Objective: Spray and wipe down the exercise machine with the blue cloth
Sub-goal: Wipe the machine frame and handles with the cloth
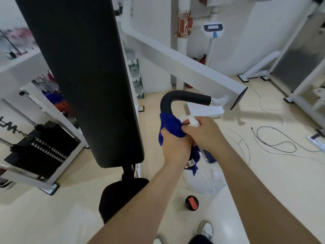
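Left hand (173, 145) clenched around the bunched blue cloth (171, 125), pressing it onto the lower end of the curved black foam-covered handle (177, 98) of the white exercise machine (175, 57). Cloth wraps the grip where it bends down; a loose tail of cloth hangs below the hand.

Right hand (204, 134) touching the left, closed on the neck of a spray bottle with a white nozzle head (190, 121). Nozzle shows above the knuckles, just beside the cloth; part of the bottle body shows below the wrist. What is in the bottle cannot be told.

Handle runs up and right into a chrome collar, then into the white square-section arm of the machine, which ends in a dark cap.

Left of the hands: long black padded backrest (82, 76), upright, close to the camera, hiding much of the frame behind it. Black seat pad (121, 198) below it. Farther left, black weight stack (42, 150) in white framing.

On the cream floor (263, 164): small black round object with an orange-red top (191, 203) under the forearms; clear plastic round object (205, 178) directly below the hands, blurred; thin black cable (281, 143) looped to the right. A white shoe (206, 229) at the bottom edge.

Back wall: white pipe with red fitting (183, 23), white stand with a display head (213, 29).
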Demonstrator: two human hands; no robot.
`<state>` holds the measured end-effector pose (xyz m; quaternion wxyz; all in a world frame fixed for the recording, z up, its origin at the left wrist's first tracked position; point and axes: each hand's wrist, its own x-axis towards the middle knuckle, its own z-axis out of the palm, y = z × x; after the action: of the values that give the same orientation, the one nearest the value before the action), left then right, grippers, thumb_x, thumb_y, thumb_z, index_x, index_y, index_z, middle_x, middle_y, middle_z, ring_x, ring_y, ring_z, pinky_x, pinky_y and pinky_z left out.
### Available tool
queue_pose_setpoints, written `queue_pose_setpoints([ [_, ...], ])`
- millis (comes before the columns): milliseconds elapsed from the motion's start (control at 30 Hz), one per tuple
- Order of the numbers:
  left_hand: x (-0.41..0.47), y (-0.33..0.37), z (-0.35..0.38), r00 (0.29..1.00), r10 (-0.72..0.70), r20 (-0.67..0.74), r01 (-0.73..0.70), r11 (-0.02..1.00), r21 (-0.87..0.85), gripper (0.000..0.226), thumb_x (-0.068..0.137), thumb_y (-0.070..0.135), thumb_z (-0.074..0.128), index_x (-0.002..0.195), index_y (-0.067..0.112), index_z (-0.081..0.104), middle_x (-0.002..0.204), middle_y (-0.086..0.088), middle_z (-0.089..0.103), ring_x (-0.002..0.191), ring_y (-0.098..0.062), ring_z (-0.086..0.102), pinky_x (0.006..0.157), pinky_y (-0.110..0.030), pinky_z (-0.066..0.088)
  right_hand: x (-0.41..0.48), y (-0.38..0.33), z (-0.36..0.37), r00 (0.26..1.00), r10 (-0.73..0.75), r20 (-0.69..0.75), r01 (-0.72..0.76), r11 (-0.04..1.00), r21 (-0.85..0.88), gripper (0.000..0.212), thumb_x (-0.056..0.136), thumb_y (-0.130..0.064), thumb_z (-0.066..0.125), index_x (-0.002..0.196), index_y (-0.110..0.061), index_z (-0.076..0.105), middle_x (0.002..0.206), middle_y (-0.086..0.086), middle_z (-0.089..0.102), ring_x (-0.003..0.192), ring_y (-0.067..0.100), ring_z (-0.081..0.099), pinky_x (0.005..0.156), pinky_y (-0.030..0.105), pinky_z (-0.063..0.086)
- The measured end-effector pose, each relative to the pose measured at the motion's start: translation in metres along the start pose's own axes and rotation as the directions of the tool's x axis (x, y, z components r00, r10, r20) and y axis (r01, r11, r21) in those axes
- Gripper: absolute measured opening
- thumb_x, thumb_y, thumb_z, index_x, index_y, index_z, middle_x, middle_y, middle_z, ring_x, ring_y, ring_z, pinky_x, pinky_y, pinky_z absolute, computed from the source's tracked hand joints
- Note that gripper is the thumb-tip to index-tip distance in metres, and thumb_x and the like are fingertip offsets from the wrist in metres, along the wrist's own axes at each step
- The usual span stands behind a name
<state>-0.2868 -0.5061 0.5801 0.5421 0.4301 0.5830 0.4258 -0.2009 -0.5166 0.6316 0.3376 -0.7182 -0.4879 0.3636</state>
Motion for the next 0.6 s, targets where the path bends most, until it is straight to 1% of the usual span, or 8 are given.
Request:
queue_pose_setpoints([
  [100, -0.030, -0.018, -0.001, 0.995, -0.007, 0.098, 0.009, 1.000, -0.017, 0.011, 0.080, 0.003, 0.061, 0.088, 0.001, 0.054, 0.063, -0.006, 0.062, 0.052, -0.014, 0.061, 0.047, -0.025, 0.051, -0.022, 0.018, -0.004, 0.995, 0.087, 0.052, -0.083, 0.993, -0.083, 0.010, 0.080, -0.021, 0.064, 0.080, -0.027, 0.072, 0.075, 0.002, 0.072, 0.063, 0.018, 0.067, 0.059, 0.033, 0.056],
  [167, -0.039, -0.031, -0.003, 0.987, -0.027, 0.157, 0.025, 1.000, 0.013, 0.023, 0.082, 0.009, 0.062, 0.099, 0.000, 0.050, 0.073, -0.008, 0.066, 0.060, -0.015, 0.066, 0.054, -0.027, 0.055, -0.034, 0.024, -0.005, 0.993, 0.111, 0.046, -0.105, 0.986, -0.130, 0.009, 0.080, -0.022, 0.064, 0.079, -0.021, 0.073, 0.072, 0.006, 0.073, 0.060, 0.021, 0.068, 0.063, 0.037, 0.059],
  [267, -0.040, -0.035, -0.011, 0.969, -0.060, 0.240, 0.036, 0.994, 0.105, 0.030, 0.086, 0.021, 0.060, 0.108, 0.005, 0.049, 0.092, -0.012, 0.069, 0.083, -0.026, 0.070, 0.075, -0.040, 0.059, -0.045, 0.024, -0.003, 0.998, 0.053, -0.022, -0.056, 0.983, -0.177, 0.022, 0.082, -0.028, 0.063, 0.065, -0.013, 0.064, 0.066, 0.012, 0.069, 0.062, 0.026, 0.066, 0.065, 0.040, 0.055],
  [333, -0.041, -0.033, -0.020, 0.948, -0.030, 0.317, -0.026, 0.985, 0.171, 0.022, 0.091, 0.022, 0.055, 0.109, 0.009, 0.056, 0.098, -0.011, 0.070, 0.089, -0.024, 0.069, 0.082, -0.039, 0.057, -0.051, 0.018, -0.003, 0.996, -0.013, -0.088, -0.002, 0.986, -0.169, 0.032, 0.086, -0.036, 0.062, 0.063, -0.015, 0.061, 0.065, 0.008, 0.068, 0.062, 0.023, 0.065, 0.062, 0.035, 0.052],
  [400, -0.047, -0.031, -0.033, 0.942, -0.026, 0.335, -0.072, 0.958, 0.278, 0.018, 0.095, 0.021, 0.050, 0.107, 0.011, 0.059, 0.099, -0.007, 0.070, 0.090, -0.023, 0.066, 0.081, -0.036, 0.054, -0.055, 0.012, -0.004, 0.991, -0.042, -0.128, 0.034, 0.997, -0.063, 0.038, 0.088, -0.044, 0.061, 0.065, -0.014, 0.064, 0.065, 0.003, 0.069, 0.060, 0.015, 0.066, 0.059, 0.026, 0.050],
  [467, -0.056, -0.028, -0.051, 0.961, -0.021, 0.275, -0.084, 0.928, 0.363, 0.017, 0.097, 0.018, 0.048, 0.097, 0.008, 0.062, 0.090, -0.006, 0.068, 0.083, -0.023, 0.063, 0.075, -0.038, 0.050, -0.058, 0.006, -0.004, 0.996, -0.018, -0.087, 0.029, 0.993, 0.118, 0.050, 0.089, -0.051, 0.058, 0.060, -0.012, 0.063, 0.058, 0.001, 0.068, 0.050, 0.008, 0.062, 0.060, 0.023, 0.047],
  [533, -0.063, -0.020, -0.070, 0.982, -0.052, 0.182, 0.004, 0.968, 0.251, 0.019, 0.095, 0.018, 0.053, 0.091, 0.004, 0.065, 0.082, -0.011, 0.068, 0.078, -0.027, 0.064, 0.074, -0.043, 0.053, -0.061, 0.000, 0.003, 0.999, 0.032, 0.045, -0.045, 0.943, 0.329, 0.060, 0.090, -0.057, 0.052, 0.054, -0.010, 0.061, 0.056, 0.006, 0.065, 0.050, 0.015, 0.061, 0.066, 0.029, 0.048],
  [600, -0.069, -0.008, -0.089, 0.979, -0.152, 0.134, 0.150, 0.988, 0.027, 0.019, 0.091, 0.028, 0.061, 0.094, 0.010, 0.068, 0.086, -0.012, 0.073, 0.082, -0.029, 0.069, 0.078, -0.045, 0.056, -0.063, -0.008, 0.015, 0.979, 0.070, 0.190, -0.158, 0.852, 0.500, 0.064, 0.092, -0.058, 0.046, 0.053, -0.009, 0.061, 0.059, 0.011, 0.062, 0.054, 0.021, 0.057, 0.067, 0.034, 0.048],
])
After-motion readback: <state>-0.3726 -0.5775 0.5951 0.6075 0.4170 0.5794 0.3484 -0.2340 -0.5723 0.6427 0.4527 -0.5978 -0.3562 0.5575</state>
